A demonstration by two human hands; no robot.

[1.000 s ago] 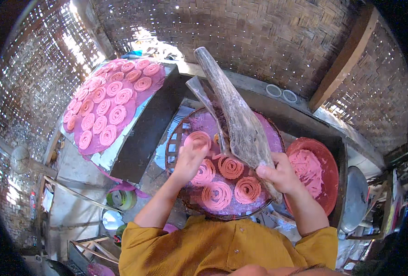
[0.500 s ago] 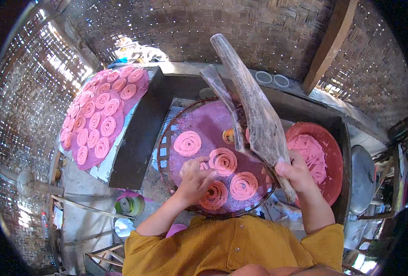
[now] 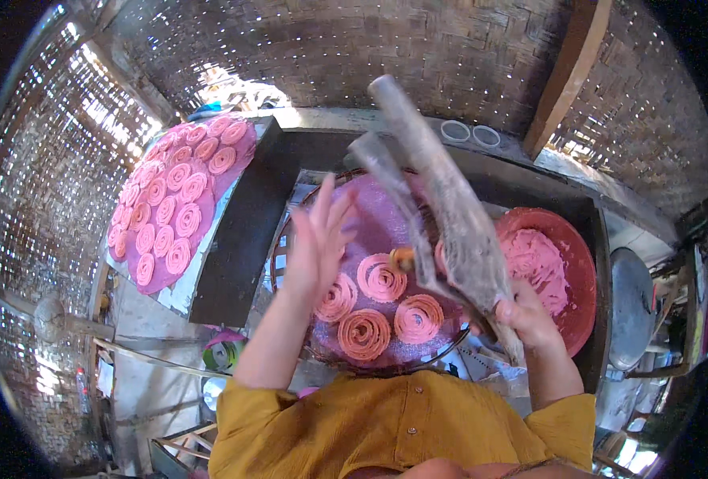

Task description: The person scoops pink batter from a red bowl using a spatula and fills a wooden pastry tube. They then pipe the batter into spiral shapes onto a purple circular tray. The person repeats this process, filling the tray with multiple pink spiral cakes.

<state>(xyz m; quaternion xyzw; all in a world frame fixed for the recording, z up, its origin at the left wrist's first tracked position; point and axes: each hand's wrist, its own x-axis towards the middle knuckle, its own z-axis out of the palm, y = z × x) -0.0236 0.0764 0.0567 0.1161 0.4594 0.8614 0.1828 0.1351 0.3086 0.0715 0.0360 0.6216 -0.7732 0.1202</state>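
My right hand (image 3: 529, 317) is closed round the lower end of a forked wooden press (image 3: 467, 211), two rough grey-brown arms that spread apart toward the far side. A brass-coloured cylinder (image 3: 402, 258) shows beside its thinner arm. Below lies a round woven tray (image 3: 279, 263) lined with purple-pink netting (image 3: 372, 206). Several pink spiral coils rest on it, among them a middle coil (image 3: 382, 278), a near coil (image 3: 363, 334) and a right coil (image 3: 418, 319). My left hand (image 3: 314, 238) is raised over the tray's left side, fingers spread, holding nothing; it partly covers a left coil (image 3: 339, 298).
On the left, a slanted board carries many pink spirals on purple cloth (image 3: 224, 190). A dark wooden frame (image 3: 238, 231) stands between. A red basin (image 3: 581, 279) with pink dough (image 3: 533, 263) is at the right, and a grey round lid (image 3: 632, 307) beyond it. Two white rings (image 3: 470, 134) lie at the back.
My left hand has lifted from the coils, moving away from me and left, its fingers spreading. The leftmost coil now sits nearer to me. The wooden press has dropped slightly toward me.
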